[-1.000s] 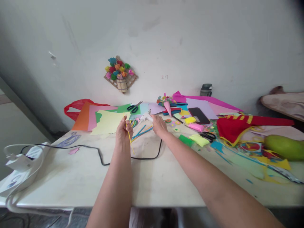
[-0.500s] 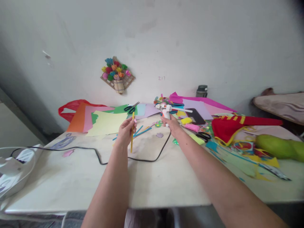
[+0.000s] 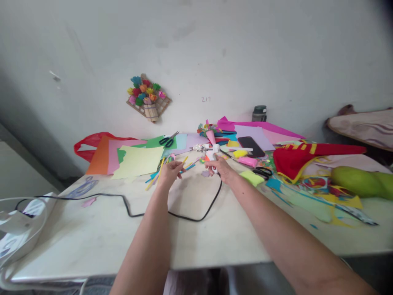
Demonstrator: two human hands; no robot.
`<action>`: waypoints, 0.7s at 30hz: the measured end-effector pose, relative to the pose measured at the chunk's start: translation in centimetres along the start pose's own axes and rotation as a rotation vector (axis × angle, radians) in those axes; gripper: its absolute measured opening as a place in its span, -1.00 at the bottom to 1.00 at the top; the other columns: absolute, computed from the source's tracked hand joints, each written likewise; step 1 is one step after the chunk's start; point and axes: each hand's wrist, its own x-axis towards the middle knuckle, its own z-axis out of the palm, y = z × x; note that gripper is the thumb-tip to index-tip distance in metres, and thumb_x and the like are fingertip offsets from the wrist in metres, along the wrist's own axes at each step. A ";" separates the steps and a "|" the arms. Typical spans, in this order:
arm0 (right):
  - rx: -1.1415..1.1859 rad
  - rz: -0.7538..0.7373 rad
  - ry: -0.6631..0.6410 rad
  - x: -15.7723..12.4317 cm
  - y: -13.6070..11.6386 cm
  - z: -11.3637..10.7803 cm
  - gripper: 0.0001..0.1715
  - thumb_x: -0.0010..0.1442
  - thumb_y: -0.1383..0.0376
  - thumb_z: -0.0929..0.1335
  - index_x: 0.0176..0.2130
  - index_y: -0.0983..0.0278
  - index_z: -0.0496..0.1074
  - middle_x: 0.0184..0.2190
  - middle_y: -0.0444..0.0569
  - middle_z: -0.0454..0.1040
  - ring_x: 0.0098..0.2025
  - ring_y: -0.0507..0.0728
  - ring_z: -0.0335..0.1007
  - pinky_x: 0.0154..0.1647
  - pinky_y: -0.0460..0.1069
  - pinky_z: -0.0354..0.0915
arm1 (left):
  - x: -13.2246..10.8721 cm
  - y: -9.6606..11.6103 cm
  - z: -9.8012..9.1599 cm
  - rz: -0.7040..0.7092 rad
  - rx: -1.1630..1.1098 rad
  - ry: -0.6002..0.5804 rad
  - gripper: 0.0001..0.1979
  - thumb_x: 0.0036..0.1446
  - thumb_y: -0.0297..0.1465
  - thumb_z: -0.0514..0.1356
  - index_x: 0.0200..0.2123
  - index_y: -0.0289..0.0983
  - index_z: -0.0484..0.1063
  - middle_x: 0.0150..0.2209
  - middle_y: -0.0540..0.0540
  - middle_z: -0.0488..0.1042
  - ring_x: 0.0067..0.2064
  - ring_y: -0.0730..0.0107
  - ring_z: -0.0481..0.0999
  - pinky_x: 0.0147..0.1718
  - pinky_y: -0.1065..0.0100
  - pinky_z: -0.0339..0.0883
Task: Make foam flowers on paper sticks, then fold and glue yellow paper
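Note:
My left hand (image 3: 171, 173) is closed, its fingertips pinched at a narrow yellow strip (image 3: 185, 159) that pokes out past them; the rest of that strip is hidden. A small pink piece (image 3: 173, 156) shows just behind this hand. Several blue strips (image 3: 190, 166) and more yellow ones (image 3: 150, 185) lie beside and under it. My right hand (image 3: 221, 169) grips the handle of a white hot glue gun (image 3: 211, 150), whose nozzle points left, with a white glue stick (image 3: 245, 149) at its rear. A purple paper flower (image 3: 205, 174) lies between the hands.
The black cord (image 3: 190, 220) crosses the table to a white power strip (image 3: 33, 209) at left. Coloured paper sheets (image 3: 138, 159) and scissors (image 3: 168, 140) lie behind. On the right are a phone (image 3: 250, 143), black-handled scissors (image 3: 264, 172), red cloth (image 3: 288, 162) and paper scraps.
My left hand has lowered and turned; the yellow strip it held upright is now tilted and mostly hidden. The glue gun has come down and nearer, with its nozzle further left.

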 end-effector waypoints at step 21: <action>-0.257 0.092 -0.145 -0.2 -1.1 -1.7 -0.58 -0.04 0.01 0.36 -0.42 0.32 0.27 -0.63 -0.12 0.40 -0.80 -0.11 0.08 -0.85 -0.16 -0.01 | 0.0 -0.3 -0.1 -0.065 -0.023 -0.007 -0.67 -0.14 -0.16 0.20 -0.42 -0.33 0.44 -0.52 -0.06 0.49 -0.69 0.61 0.29 -0.72 0.51 0.05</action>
